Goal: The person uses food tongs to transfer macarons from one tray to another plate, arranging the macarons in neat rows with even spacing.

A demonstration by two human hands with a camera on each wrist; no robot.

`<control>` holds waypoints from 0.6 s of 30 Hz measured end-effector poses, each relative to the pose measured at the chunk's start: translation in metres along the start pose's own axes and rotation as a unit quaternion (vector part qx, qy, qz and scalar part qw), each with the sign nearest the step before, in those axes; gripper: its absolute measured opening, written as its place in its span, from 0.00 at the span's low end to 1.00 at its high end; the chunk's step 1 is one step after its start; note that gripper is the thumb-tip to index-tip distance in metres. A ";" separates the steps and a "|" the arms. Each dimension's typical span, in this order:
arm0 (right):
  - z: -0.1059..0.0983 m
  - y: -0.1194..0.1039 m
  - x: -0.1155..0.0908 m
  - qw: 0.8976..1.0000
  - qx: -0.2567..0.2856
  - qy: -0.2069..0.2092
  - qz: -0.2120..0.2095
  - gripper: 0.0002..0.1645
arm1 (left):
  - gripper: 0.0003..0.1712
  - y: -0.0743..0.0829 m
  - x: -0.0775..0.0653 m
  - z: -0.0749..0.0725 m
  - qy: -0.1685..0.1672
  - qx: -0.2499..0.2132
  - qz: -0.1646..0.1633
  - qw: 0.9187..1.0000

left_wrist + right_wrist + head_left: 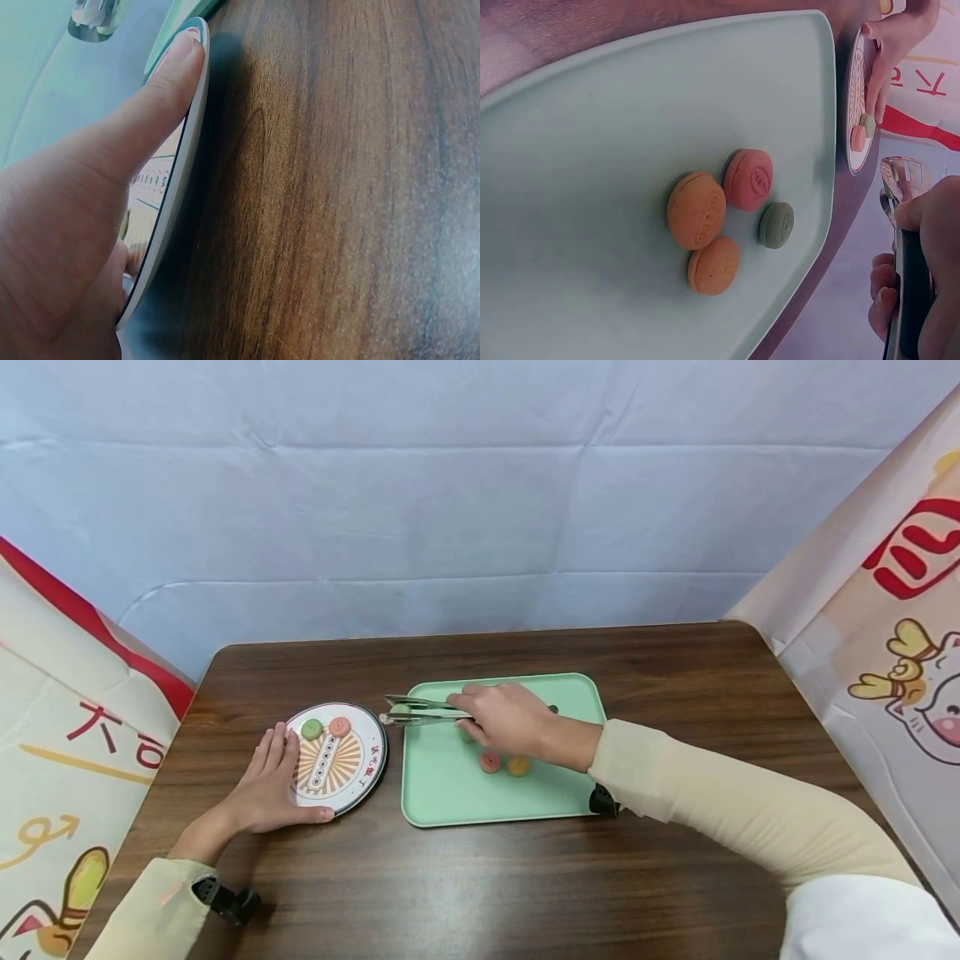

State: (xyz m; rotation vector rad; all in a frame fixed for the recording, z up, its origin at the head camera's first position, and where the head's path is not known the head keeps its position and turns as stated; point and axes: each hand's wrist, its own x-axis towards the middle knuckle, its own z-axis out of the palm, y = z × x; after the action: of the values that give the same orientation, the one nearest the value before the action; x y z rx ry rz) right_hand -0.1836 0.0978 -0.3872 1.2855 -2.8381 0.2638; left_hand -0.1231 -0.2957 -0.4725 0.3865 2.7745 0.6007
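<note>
My right hand (512, 720) grips metal tongs (431, 713) over the left part of a green tray (450, 797). The tongs' tips reach past the tray's left edge, with something light green between them that looks like a macaron (402, 709). On the tray lie a pink macaron (748, 180), a green macaron (777, 225) and two orange macarons (696, 211). My left hand (268, 783) rests with straight fingers on the left rim of a white printed plate (360, 781), thumb along its near edge. That plate bears another green macaron (312, 729) and another pink macaron (340, 727).
Both the plate and the tray stand on a dark wooden table (465, 893), the plate left of the tray with a narrow gap between. A pale cloth (480, 527) hangs behind the table, and printed cloths (915, 635) hang at both sides.
</note>
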 end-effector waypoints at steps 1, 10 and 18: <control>0.000 -0.001 0.001 1.000 0.001 -0.002 0.000 0.18 | 0.86 0.000 0.000 0.000 -0.001 0.000 0.000 1.000; 0.005 -0.004 0.010 1.000 0.006 -0.011 0.000 0.18 | 0.86 -0.001 0.000 -0.001 -0.007 0.002 -0.009 1.000; 0.009 -0.010 0.017 1.000 0.001 -0.024 -0.007 0.18 | 0.85 0.000 0.001 -0.001 -0.005 0.001 -0.005 1.000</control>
State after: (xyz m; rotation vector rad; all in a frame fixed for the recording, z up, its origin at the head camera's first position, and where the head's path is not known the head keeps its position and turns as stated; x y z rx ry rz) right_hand -0.1870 0.0777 -0.3933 1.3308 -2.8678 0.2376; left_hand -0.1240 -0.2957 -0.4718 0.3755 2.7667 0.5919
